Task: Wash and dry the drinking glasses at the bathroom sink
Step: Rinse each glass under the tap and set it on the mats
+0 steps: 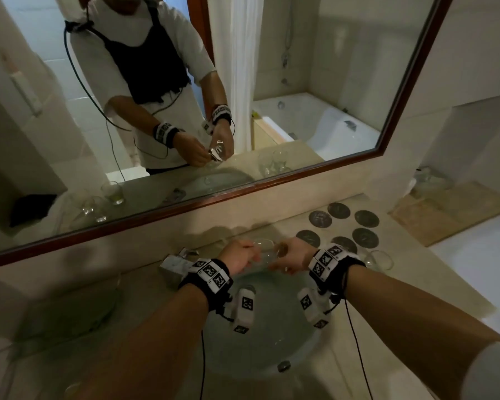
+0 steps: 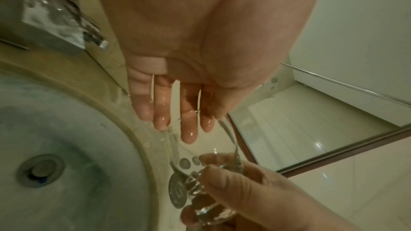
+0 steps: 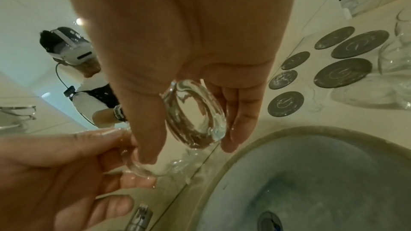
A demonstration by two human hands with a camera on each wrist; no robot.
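Note:
Over the back edge of the sink [image 1: 309,339] I hold a clear drinking glass [image 1: 264,254] on its side between both hands. My right hand [image 1: 293,255] grips its thick round base [image 3: 195,111] between thumb and fingers. At the other end, my left hand [image 1: 237,258] holds the rim [image 3: 138,169], thumb on the outside. In the left wrist view its wet fingers [image 2: 188,129] lie straight along the glass wall [image 2: 195,191], which runs down to the right hand [image 2: 244,191]. No water stream shows.
A chrome faucet [image 1: 179,264] stands just left of my left hand. Several dark round coasters [image 1: 365,236] lie on the counter at the right, with another clear glass [image 1: 378,259] beside them. The drain [image 1: 284,366] sits low in the basin. A framed mirror [image 1: 243,194] backs the counter.

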